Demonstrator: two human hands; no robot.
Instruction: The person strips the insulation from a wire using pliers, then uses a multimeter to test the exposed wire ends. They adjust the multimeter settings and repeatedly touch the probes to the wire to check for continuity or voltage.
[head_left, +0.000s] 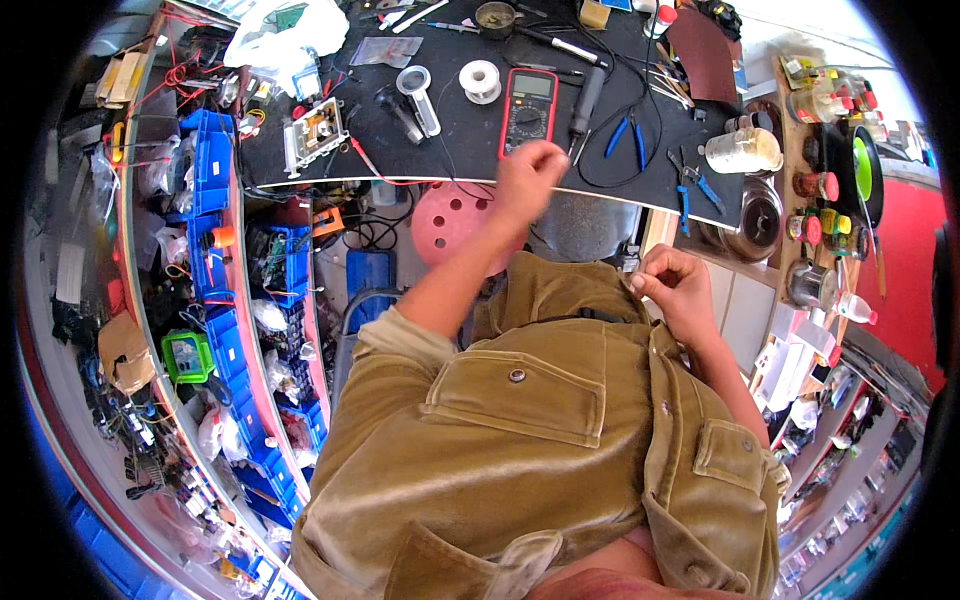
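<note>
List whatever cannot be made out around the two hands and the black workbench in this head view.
- Left hand: motion-blurred at the bench edge; whether it holds anything cannot be told.
- Right hand: fingers pinched at the jacket collar; anything in its grip is too small to see.
- Multimeter: its screen is too small to make out.
- Black workbench: the far edge is cut off by the top of the picture.
- Pink stool: partly hidden by the left forearm.
</note>
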